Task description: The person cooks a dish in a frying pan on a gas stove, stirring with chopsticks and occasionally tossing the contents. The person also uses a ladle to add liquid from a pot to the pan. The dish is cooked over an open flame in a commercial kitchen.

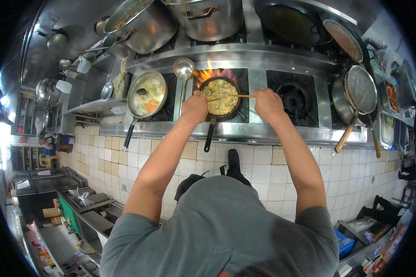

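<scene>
A round, yellowish egg pancake with green bits [225, 90] fills a small black frying pan [210, 130] on a lit burner. My right hand [268, 104] grips a wooden chopstick [245, 96] that reaches in over the pan's right rim to the pancake. At the left rim, my left hand [195, 108] is closed around another thin chopstick [214, 99], its tip over the pancake. Orange flames [208, 73] rise behind the pan. The pan's handle points toward me, with neither hand on it.
Left of the burner, a steel pan [146, 112] holds vegetables in broth; a ladle [184, 68] lies between. Large stockpots [211, 20] stand behind. To the right are an unlit burner [294, 98] and a strainer [361, 89] on a pot. Tiled floor [260, 166] lies below.
</scene>
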`<action>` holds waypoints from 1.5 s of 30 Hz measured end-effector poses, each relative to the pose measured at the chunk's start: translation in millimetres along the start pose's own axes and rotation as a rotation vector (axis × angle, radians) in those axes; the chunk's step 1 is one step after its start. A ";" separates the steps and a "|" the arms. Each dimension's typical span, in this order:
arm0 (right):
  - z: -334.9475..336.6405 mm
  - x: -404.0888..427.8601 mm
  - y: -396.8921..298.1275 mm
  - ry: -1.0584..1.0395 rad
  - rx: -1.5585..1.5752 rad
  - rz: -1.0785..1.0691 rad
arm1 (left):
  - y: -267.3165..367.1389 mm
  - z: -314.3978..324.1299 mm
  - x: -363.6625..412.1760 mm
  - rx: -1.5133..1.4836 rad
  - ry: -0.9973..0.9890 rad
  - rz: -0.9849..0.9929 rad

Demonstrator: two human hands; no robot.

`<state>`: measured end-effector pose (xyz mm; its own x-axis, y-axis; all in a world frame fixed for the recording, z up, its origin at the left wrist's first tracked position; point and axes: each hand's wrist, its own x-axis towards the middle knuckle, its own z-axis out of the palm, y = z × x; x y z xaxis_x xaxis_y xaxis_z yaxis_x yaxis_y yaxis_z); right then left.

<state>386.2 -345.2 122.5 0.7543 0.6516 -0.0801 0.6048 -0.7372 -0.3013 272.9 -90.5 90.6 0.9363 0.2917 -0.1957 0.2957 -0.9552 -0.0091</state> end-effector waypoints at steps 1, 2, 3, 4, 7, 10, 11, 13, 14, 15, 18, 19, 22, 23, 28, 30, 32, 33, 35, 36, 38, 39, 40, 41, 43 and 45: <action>8.2 -2.1 0.0 -0.005 0.001 0.008 | 7.1 -10.9 -10.8 0.051 -0.125 0.037; 22.4 0.3 -0.7 -0.049 -0.052 -0.014 | 12.4 -15.6 -18.9 0.102 -0.248 0.075; 25.6 8.3 -7.1 -0.084 -0.106 -0.053 | 7.9 -11.2 -21.4 0.102 -0.244 0.066; 24.3 13.2 -5.9 -0.080 -0.107 -0.062 | 3.0 -3.9 -22.8 0.113 -0.237 0.030; 12.9 17.1 -2.8 -0.119 -0.089 0.040 | -16.1 -6.3 -28.2 0.085 -0.209 0.006; 11.4 14.2 -14.7 -0.058 0.000 0.000 | -18.5 -25.1 -30.7 0.052 -0.169 -0.002; 24.4 18.6 -25.8 -0.067 -0.009 -0.048 | -15.6 -29.5 -28.9 0.056 -0.150 -0.019; 49.0 30.3 -29.1 -0.068 -0.020 -0.109 | -19.7 -24.0 -23.6 0.080 -0.171 -0.063; 60.2 34.2 -20.7 -0.051 -0.030 -0.070 | -22.9 -20.5 -20.8 0.104 -0.198 -0.099; 67.9 38.3 -16.4 -0.036 -0.038 -0.032 | -26.8 -20.4 -21.9 0.106 -0.195 -0.102; 17.7 23.0 -33.0 -0.051 0.030 0.003 | -35.2 -22.4 -26.5 0.102 -0.179 -0.119; 13.4 19.6 -35.7 -0.041 0.088 0.010 | -32.5 -27.6 -25.8 0.086 -0.151 -0.097; 67.9 47.2 -46.1 -0.006 0.044 -0.088 | -29.9 -15.3 -17.3 0.088 -0.103 -0.089; 80.6 55.8 -47.0 -0.022 -0.050 -0.132 | -30.0 -9.0 -12.3 0.106 -0.086 -0.100; 54.8 46.1 -36.0 0.036 -0.038 -0.067 | -30.2 -36.5 -24.5 0.117 -0.119 -0.075; 55.1 42.5 -50.2 0.016 -0.022 -0.147 | -27.5 -36.5 -29.8 0.096 -0.130 -0.051; 82.7 51.7 -50.8 -0.001 -0.060 -0.134 | -24.9 -23.5 -18.1 0.155 -0.126 -0.064; 85.9 52.8 -55.5 -0.027 -0.095 -0.123 | -25.0 -25.2 -18.8 0.157 -0.127 -0.064; 80.6 51.6 -39.1 -0.013 -0.066 -0.069 | -26.3 -28.5 -20.9 0.104 -0.154 -0.142; 65.6 43.0 -37.6 0.006 -0.004 -0.089 | -27.5 -30.2 -22.4 0.103 -0.157 -0.145; 40.7 26.5 -36.5 -0.008 0.055 -0.119 | -26.9 -34.3 -27.1 0.136 -0.187 -0.019; 42.6 24.4 -36.5 -0.010 0.055 -0.120 | -24.3 -30.8 -27.1 0.136 -0.188 -0.020; 45.9 22.9 -36.5 -0.089 0.014 -0.110 | -19.8 -24.9 -25.8 0.149 -0.197 -0.016; 47.8 21.7 -36.0 -0.169 -0.026 -0.100 | -17.2 -20.8 -25.1 0.163 -0.206 -0.010; 35.9 20.5 -31.7 -0.187 -0.048 -0.089 | -21.5 -19.2 -23.1 0.151 -0.189 -0.043; 27.0 17.4 -26.0 -0.204 -0.070 -0.072 | -24.3 -25.1 -22.8 0.138 -0.171 -0.069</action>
<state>376.7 -309.8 103.3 0.6456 0.7202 -0.2539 0.6765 -0.6936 -0.2475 249.1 -72.8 119.9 0.8654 0.3551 -0.3536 0.3180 -0.9345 -0.1602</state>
